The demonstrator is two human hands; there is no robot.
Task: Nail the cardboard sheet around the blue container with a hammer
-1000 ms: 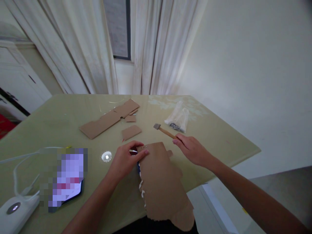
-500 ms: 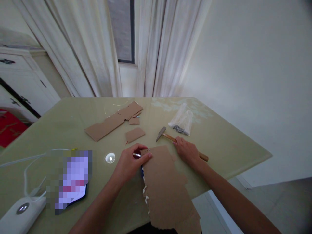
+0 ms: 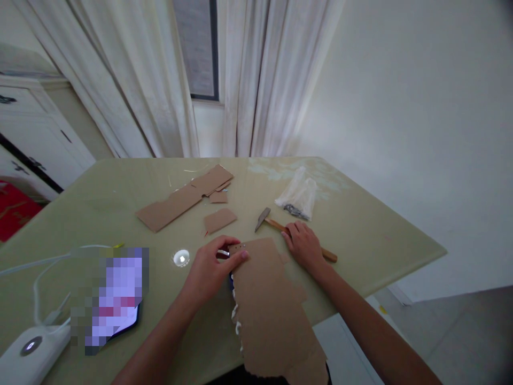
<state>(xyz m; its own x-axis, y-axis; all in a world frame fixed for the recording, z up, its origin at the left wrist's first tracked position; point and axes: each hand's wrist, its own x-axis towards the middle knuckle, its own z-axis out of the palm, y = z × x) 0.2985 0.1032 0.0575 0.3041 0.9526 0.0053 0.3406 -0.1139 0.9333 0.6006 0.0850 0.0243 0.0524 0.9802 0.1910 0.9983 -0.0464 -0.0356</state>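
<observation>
A home room, with long pale curtains [image 3: 120, 75] and a white cabinet [image 3: 34, 120].

Pale curtains [image 3: 128, 75] are hanging beyond the far edge of the tabletop [image 3: 372, 230], flanking a dark-framed window [image 3: 197, 48]. A white cabinet [image 3: 30, 125] is standing past the far left corner; a plain wall [image 3: 412, 133] is rising beyond the right edge, meeting greyish floor [image 3: 465, 326].

The cardboard sheet [image 3: 266, 302] has a matt brown face and rough, torn edges. The hammer [image 3: 276, 224] pairs a dull grey metal head [image 3: 262, 218] with a smooth wooden handle [image 3: 329, 255]. The tabletop [image 3: 380, 246] looks glossy, the bag [image 3: 298, 190] crinkled translucent plastic, the curtains [image 3: 274, 80] matt cloth.
</observation>
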